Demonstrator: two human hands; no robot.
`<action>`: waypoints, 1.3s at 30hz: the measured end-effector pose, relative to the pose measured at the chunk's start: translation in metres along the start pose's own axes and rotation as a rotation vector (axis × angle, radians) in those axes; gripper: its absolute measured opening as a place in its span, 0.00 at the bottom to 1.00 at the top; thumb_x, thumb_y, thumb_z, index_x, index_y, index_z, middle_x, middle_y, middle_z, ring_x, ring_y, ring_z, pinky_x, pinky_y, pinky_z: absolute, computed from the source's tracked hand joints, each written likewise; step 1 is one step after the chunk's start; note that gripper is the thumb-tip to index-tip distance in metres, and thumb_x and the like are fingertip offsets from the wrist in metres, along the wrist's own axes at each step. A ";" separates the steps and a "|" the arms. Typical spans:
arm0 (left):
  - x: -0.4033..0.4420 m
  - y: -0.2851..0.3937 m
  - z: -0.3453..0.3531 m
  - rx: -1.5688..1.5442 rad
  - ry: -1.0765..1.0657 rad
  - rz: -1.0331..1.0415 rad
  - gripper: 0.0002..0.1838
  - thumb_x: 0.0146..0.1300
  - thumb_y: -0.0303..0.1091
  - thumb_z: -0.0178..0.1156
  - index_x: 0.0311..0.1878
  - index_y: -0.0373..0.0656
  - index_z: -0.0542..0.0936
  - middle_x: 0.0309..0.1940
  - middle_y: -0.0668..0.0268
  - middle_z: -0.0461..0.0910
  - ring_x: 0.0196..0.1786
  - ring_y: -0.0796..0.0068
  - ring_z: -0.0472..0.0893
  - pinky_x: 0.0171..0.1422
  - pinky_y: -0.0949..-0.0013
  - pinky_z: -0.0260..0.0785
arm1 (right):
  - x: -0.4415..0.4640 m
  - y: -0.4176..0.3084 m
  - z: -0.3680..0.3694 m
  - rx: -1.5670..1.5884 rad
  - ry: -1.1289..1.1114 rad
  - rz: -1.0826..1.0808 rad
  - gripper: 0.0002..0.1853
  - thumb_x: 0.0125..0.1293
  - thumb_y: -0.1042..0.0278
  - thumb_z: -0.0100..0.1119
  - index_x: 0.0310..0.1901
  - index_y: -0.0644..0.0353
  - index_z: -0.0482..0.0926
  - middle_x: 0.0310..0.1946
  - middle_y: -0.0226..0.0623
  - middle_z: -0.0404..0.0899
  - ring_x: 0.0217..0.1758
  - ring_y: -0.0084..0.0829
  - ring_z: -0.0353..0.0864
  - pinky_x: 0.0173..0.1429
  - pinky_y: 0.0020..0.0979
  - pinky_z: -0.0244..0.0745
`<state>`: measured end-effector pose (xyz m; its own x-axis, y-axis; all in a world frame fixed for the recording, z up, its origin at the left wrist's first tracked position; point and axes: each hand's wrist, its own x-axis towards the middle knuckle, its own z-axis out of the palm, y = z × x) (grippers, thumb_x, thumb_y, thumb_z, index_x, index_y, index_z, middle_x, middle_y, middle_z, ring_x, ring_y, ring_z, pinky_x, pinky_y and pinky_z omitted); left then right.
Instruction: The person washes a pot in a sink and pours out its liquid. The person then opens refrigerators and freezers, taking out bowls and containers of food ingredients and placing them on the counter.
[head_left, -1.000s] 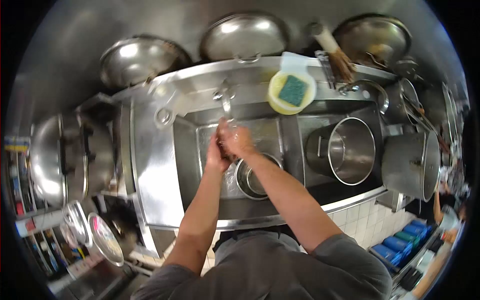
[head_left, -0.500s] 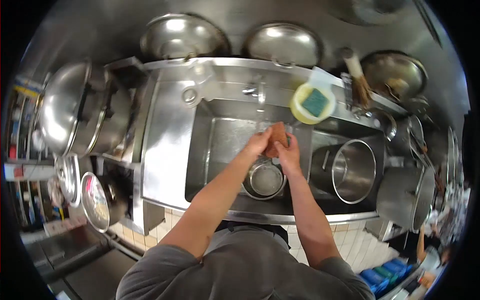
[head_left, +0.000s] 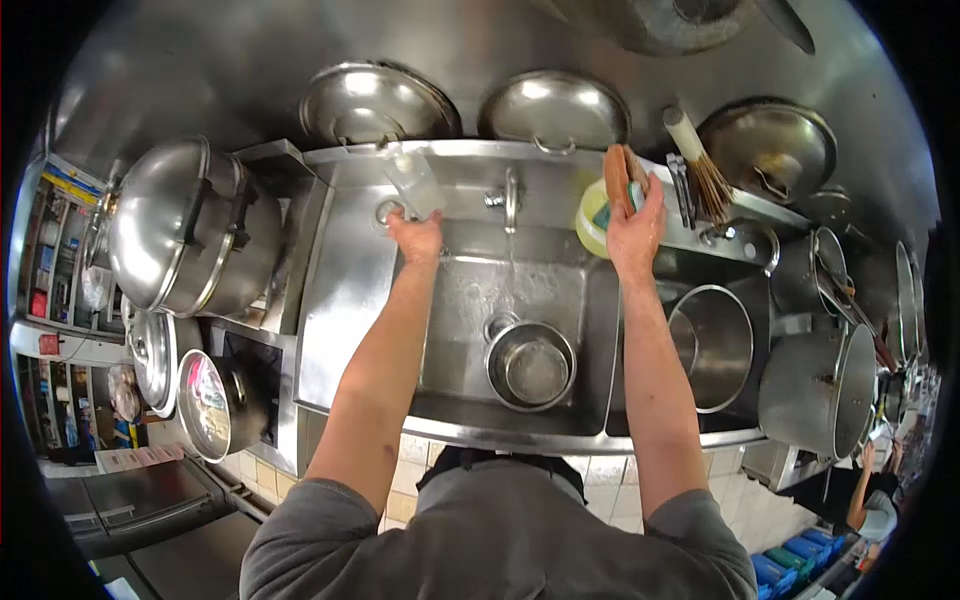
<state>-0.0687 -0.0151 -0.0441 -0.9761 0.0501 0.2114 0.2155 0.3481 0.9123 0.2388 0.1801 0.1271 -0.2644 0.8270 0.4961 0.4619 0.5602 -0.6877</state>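
Observation:
My right hand (head_left: 637, 235) is raised over the sink's back edge, closed on a reddish-brown sponge (head_left: 620, 178) that stands upright; something teal shows against its side. Just behind lies a yellow tub (head_left: 593, 237), partly covered by the hand, with a green scouring pad in it. My left hand (head_left: 415, 237) reaches to the base of a clear plastic bottle (head_left: 413, 180) on the back ledge, fingers and thumb apart around it. In the left basin (head_left: 455, 350) sits a round metal pot (head_left: 530, 368). Water runs from the faucet (head_left: 511, 200).
A tall stockpot (head_left: 710, 350) stands in the right basin. Metal pan lids (head_left: 555, 110) lean along the back wall. A bamboo brush (head_left: 708, 175) rests on the ledge at right. Large pots (head_left: 815, 390) stand right of the sink, a lidded pot (head_left: 195, 230) left.
My hands have parted from above the pot. The left went back and left to the bottle; the right carried the sponge up to the tub. Running water now shows at the faucet.

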 end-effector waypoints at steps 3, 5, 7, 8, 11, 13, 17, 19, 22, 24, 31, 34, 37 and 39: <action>0.032 0.051 -0.034 0.190 -0.130 0.159 0.43 0.49 0.29 0.78 0.66 0.32 0.63 0.62 0.47 0.73 0.61 0.54 0.76 0.66 0.60 0.70 | 0.002 0.022 0.019 -0.135 -0.012 -0.026 0.38 0.59 0.75 0.65 0.72 0.63 0.61 0.62 0.54 0.73 0.66 0.56 0.70 0.70 0.53 0.62; 0.050 0.048 -0.034 -0.045 -0.401 -0.035 0.40 0.53 0.24 0.75 0.65 0.35 0.62 0.55 0.54 0.77 0.55 0.63 0.79 0.56 0.62 0.77 | 0.000 0.034 0.033 -0.140 -0.022 0.004 0.40 0.57 0.75 0.68 0.72 0.61 0.62 0.63 0.50 0.73 0.69 0.54 0.67 0.71 0.53 0.61; 0.048 0.046 -0.025 -0.054 -0.523 -0.114 0.39 0.52 0.24 0.76 0.64 0.36 0.62 0.56 0.54 0.75 0.57 0.64 0.78 0.58 0.65 0.76 | -0.005 0.035 0.041 -0.052 0.050 -0.123 0.42 0.56 0.73 0.71 0.72 0.62 0.62 0.60 0.54 0.75 0.68 0.56 0.68 0.71 0.53 0.62; 0.044 0.038 -0.017 -0.047 -0.512 -0.118 0.39 0.52 0.24 0.76 0.64 0.36 0.62 0.56 0.54 0.75 0.57 0.64 0.78 0.58 0.65 0.76 | -0.009 0.033 0.043 -0.042 0.041 -0.125 0.42 0.56 0.73 0.71 0.72 0.62 0.62 0.60 0.54 0.75 0.68 0.56 0.68 0.71 0.53 0.62; 0.023 0.018 0.019 -0.338 -0.395 0.040 0.37 0.54 0.29 0.76 0.64 0.41 0.66 0.62 0.53 0.72 0.62 0.55 0.76 0.61 0.51 0.76 | -0.017 0.021 0.031 -0.128 0.042 -0.211 0.43 0.53 0.70 0.75 0.71 0.62 0.64 0.61 0.53 0.74 0.68 0.56 0.69 0.72 0.51 0.62; 0.014 0.019 0.026 -0.894 -0.453 -0.200 0.32 0.59 0.34 0.73 0.65 0.48 0.68 0.63 0.56 0.72 0.65 0.55 0.74 0.57 0.36 0.76 | -0.011 0.014 0.029 -0.036 -0.074 -0.237 0.42 0.50 0.71 0.77 0.67 0.63 0.68 0.60 0.54 0.74 0.68 0.56 0.69 0.73 0.51 0.62; 0.027 0.002 0.016 0.065 -0.203 0.247 0.42 0.56 0.40 0.74 0.70 0.36 0.65 0.63 0.49 0.73 0.64 0.56 0.76 0.62 0.49 0.76 | -0.024 0.000 0.022 0.105 0.255 -0.352 0.34 0.58 0.70 0.74 0.65 0.67 0.70 0.60 0.53 0.74 0.66 0.52 0.70 0.71 0.48 0.64; 0.012 0.037 -0.022 0.010 -0.481 0.048 0.43 0.57 0.39 0.72 0.70 0.30 0.64 0.59 0.45 0.76 0.65 0.57 0.76 0.67 0.56 0.72 | -0.047 -0.015 0.004 0.036 0.250 -0.346 0.26 0.64 0.70 0.70 0.60 0.68 0.72 0.57 0.49 0.76 0.60 0.45 0.75 0.66 0.45 0.70; 0.002 0.021 -0.040 -0.073 -0.609 -0.446 0.37 0.58 0.32 0.68 0.69 0.31 0.66 0.56 0.45 0.78 0.64 0.55 0.77 0.68 0.57 0.71 | -0.095 0.009 0.042 0.415 0.054 -0.179 0.19 0.68 0.67 0.67 0.56 0.67 0.75 0.47 0.43 0.81 0.50 0.38 0.82 0.53 0.38 0.79; -0.053 -0.009 -0.007 -0.063 -0.532 -0.394 0.23 0.59 0.30 0.63 0.58 0.37 0.78 0.48 0.50 0.83 0.49 0.58 0.85 0.55 0.57 0.78 | -0.116 -0.001 0.076 0.735 -0.468 0.442 0.13 0.71 0.67 0.63 0.48 0.66 0.75 0.35 0.37 0.81 0.32 0.30 0.80 0.38 0.31 0.78; -0.143 0.127 -0.056 -0.949 -0.679 -0.759 0.20 0.74 0.46 0.58 0.63 0.46 0.78 0.50 0.65 0.82 0.45 0.72 0.81 0.46 0.63 0.76 | -0.102 -0.081 0.142 1.020 -0.536 0.751 0.17 0.73 0.51 0.63 0.34 0.55 0.75 0.25 0.26 0.74 0.25 0.18 0.73 0.28 0.24 0.68; -0.143 0.097 -0.139 -0.545 -0.752 -0.603 0.23 0.75 0.49 0.57 0.68 0.50 0.74 0.57 0.64 0.79 0.51 0.70 0.81 0.53 0.64 0.76 | -0.119 -0.070 0.143 1.133 -0.684 0.898 0.17 0.73 0.47 0.61 0.35 0.52 0.77 0.25 0.23 0.73 0.26 0.21 0.72 0.29 0.26 0.68; -0.165 0.054 -0.279 -0.503 -0.640 -0.589 0.25 0.75 0.48 0.58 0.69 0.47 0.73 0.61 0.62 0.78 0.56 0.66 0.82 0.61 0.61 0.78 | -0.126 -0.043 0.142 1.156 -0.843 1.106 0.14 0.74 0.48 0.60 0.38 0.49 0.78 0.27 0.23 0.75 0.26 0.21 0.71 0.31 0.25 0.66; -0.195 0.042 -0.386 -0.580 -0.410 -0.765 0.23 0.76 0.43 0.56 0.69 0.45 0.72 0.59 0.60 0.79 0.56 0.64 0.82 0.61 0.58 0.79 | -0.122 -0.051 0.115 1.211 -0.834 1.080 0.14 0.73 0.48 0.61 0.39 0.50 0.78 0.30 0.24 0.77 0.30 0.21 0.73 0.32 0.25 0.68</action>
<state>0.1419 -0.3716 0.0886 -0.7685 0.3575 -0.5306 -0.5902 -0.0762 0.8036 0.1498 0.0557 0.0403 -0.7807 0.4010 -0.4794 -0.0004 -0.7674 -0.6412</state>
